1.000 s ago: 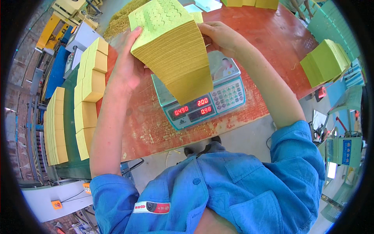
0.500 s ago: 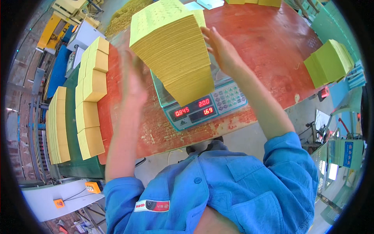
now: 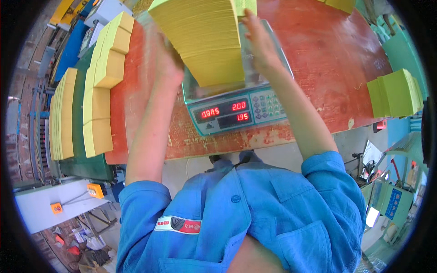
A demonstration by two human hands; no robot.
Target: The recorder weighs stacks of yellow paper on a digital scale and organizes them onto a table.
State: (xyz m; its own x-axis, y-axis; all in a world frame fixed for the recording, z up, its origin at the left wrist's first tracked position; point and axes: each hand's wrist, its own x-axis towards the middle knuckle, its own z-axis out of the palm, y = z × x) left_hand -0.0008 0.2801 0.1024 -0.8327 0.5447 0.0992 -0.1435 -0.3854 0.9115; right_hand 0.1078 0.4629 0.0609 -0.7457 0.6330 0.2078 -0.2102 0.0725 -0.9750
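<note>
A tall stack of yellow paper sheets stands on the pan of a digital scale, its top running out of the upper edge. Beside the stack's left face is my left hand, blurred, its fingers stretched upward; whether it touches the sheets is unclear. My right hand is on the stack's other side, fingers spread and pointing away from me, with a gap between palm and paper. The scale has lit red digits and a keypad at its near side.
The scale rests on a worn red table. Yellow paper blocks line its left side, beside a further row on a green surface. A yellow-green stack sits at the right edge. An orange switch box is at lower left.
The view has shifted, so the stack and scale appear higher. My left hand is nearer the stack's left face. The scale's red readout has changed.
</note>
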